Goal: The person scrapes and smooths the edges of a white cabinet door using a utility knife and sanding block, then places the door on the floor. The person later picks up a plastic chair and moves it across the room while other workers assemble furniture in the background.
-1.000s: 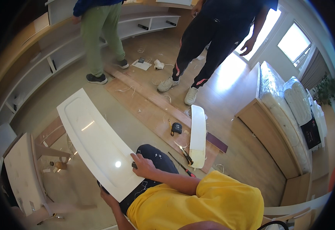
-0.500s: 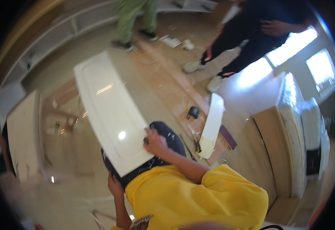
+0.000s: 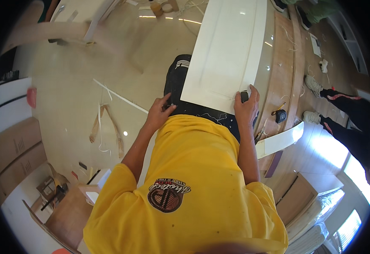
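Observation:
A long white panel point(image 3: 223, 59) with a recessed border rests across my lap, its near edge over my dark trousers. At its near right corner, my right hand point(image 3: 247, 109) is closed around a small black block-like object point(image 3: 244, 96), held against the panel's edge; its exact kind I cannot make out. To the left of the near left corner, my left hand point(image 3: 159, 111) lies on my thigh with thumb and fingers apart, holding nothing. White shavings or threads point(image 3: 212, 116) cling to the trousers.
Right of me lie a tape measure point(image 3: 280, 115), a curved white strip point(image 3: 280, 140) and long wooden boards point(image 3: 280, 63). Another person's legs point(image 3: 337, 101) stand farther right. Left are strapping scraps point(image 3: 104, 122) on the glossy floor and cardboard boxes point(image 3: 17, 148).
My view has swung round, so the panel now points up and to the right. My left hand has come from beside my leg up onto the thigh. The right hand keeps the black object.

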Tool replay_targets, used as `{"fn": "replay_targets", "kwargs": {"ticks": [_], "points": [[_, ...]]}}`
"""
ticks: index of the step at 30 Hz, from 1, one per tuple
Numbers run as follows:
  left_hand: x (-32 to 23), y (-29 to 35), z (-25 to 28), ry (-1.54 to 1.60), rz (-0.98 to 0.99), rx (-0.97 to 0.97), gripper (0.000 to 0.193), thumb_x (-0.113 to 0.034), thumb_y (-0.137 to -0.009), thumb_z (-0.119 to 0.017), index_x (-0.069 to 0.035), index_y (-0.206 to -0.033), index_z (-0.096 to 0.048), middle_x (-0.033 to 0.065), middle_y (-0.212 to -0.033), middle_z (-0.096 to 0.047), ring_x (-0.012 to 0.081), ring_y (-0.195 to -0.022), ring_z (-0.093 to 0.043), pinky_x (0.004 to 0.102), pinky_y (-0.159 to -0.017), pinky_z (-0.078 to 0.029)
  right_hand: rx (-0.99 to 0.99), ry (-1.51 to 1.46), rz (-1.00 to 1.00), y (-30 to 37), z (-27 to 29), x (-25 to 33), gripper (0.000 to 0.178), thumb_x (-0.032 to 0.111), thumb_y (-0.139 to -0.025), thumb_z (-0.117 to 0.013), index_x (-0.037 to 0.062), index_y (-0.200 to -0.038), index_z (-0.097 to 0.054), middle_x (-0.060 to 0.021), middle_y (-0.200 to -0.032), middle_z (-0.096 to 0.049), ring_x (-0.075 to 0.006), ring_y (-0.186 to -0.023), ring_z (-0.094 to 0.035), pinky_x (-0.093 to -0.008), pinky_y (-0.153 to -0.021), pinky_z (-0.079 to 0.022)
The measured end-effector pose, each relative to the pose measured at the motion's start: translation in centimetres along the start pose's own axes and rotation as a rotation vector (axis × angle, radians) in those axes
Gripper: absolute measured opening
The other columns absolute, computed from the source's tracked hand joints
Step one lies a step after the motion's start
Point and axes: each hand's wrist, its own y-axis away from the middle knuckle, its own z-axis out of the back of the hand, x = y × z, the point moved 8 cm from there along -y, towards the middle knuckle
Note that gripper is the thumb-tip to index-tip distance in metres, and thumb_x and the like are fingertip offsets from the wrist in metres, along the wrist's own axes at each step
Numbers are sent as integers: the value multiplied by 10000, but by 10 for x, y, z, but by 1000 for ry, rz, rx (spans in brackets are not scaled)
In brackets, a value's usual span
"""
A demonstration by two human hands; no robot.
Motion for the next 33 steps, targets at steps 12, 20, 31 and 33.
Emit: {"fn": "replay_targets", "kwargs": {"ticks": [12, 20, 31, 33], "points": [[9, 2, 1, 122, -65, -132, 279, -133, -916, -787, -45, -1179, -750, 113, -975, -704, 215, -844, -667, 333, -776, -539, -14, 9, -16, -1, -4, -3, 422, 220, -911, -715, 41, -1284, -632, -182, -1361, -588, -374, -1232, -606, -466, -1032, -501], [26, -9, 23, 253, -68, -174, 104, -90, -934, -759, 6, -952, -723, 75, -921, -699, 155, -786, -652, 303, -713, -528, -43, 34, 46, 1, -5, 0, 419, 207, -909, -706, 47, -1289, -633, -187, -1361, -589, -376, -1230, -611, -467, -1009, -515], [51, -129, 11, 277, 28, -45, 267, -235, -952, -755, 26, -1007, -755, 125, -854, -751, 186, -778, -699, 329, -740, -550, -9, 28, 32, -1, -5, -3, 414, 211, -898, -718, 51, -1272, -641, -186, -1336, -601, -372, -1230, -607, -459, -1021, -506], [49, -127, 14, 160, -15, -114, 251, -222, -950, -753, 15, -1032, -758, 127, -884, -748, 194, -777, -699, 332, -739, -554, -19, 17, 31, 0, -4, -4, 412, 210, -899, -717, 52, -1272, -640, -185, -1330, -604, -371, -1236, -602, -455, -1027, -503]]}}
